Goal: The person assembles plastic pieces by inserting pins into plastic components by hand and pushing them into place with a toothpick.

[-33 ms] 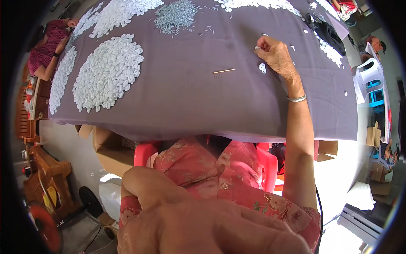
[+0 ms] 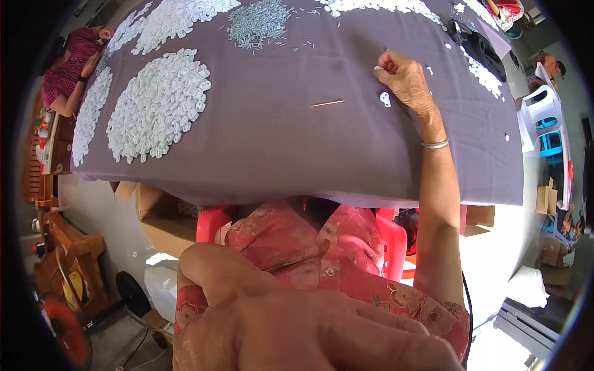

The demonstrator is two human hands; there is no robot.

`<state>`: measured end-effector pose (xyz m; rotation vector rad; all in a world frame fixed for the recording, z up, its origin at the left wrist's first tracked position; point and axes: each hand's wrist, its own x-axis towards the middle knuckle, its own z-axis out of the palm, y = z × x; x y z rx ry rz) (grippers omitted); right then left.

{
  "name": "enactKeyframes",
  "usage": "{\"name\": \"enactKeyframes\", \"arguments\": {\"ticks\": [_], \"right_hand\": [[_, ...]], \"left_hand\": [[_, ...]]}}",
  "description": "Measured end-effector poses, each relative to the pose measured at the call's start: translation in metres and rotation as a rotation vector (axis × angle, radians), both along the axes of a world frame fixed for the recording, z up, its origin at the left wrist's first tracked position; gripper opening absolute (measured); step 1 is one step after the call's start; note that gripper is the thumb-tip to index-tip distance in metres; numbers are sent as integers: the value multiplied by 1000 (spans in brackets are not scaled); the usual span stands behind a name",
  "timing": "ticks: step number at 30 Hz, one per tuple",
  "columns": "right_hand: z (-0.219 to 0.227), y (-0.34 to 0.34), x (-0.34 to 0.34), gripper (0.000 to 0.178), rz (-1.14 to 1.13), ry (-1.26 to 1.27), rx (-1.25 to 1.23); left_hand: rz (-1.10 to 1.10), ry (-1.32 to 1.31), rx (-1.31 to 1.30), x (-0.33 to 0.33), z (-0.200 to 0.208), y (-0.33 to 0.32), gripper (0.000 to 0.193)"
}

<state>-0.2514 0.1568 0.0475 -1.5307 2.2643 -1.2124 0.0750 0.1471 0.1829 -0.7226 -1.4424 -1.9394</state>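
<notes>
My right hand (image 2: 405, 83) is over the right part of the table, its fingers closed in a pinch. A small white plastic piece (image 2: 378, 68) shows at the fingertips; most of it is hidden. Just below that hand lies a white piece with round holes (image 2: 385, 99). To its left a thin wooden stick (image 2: 328, 103) rests on the cloth. My left hand (image 2: 303, 328) is raised very near the camera and fills the bottom of the view. Its back is toward the camera, and its fingers run out of sight, so what they do is hidden.
A grey-purple cloth (image 2: 278, 161) covers the table. White plastic pieces (image 2: 158, 105) form a large heap at left, with more heaps (image 2: 179, 25) behind. Small grey pins (image 2: 257, 25) are piled at the back. A black bag (image 2: 482, 52) lies far right. Another person (image 2: 71, 74) sits at left.
</notes>
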Motion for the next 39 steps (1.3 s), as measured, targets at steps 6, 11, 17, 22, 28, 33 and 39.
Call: {"name": "enactKeyframes", "arguments": {"ticks": [6,11,17,22,28,33,39], "right_hand": [[-5,4,-15,9,9,-172,3],[-2,1,-11,15,89,-366,-21],[3,6,-16,14,54,-350,-4],[7,6,-11,10,113,-407,45],[-2,10,-22,9,220,-298,175],[17,23,-28,11,95,-195,259],[21,27,-28,22,194,-81,531]], "left_hand": [[-52,6,-16,-22,-4,-4,17],[-80,5,-32,-26,-3,3,19],[-156,20,-43,-21,-7,-30,25],[-120,-1,88,-30,-16,-20,27],[367,-345,318,-47,-73,-39,22],[505,-695,164,-49,-96,-47,8],[486,-745,124,-52,-106,-48,6]]}}
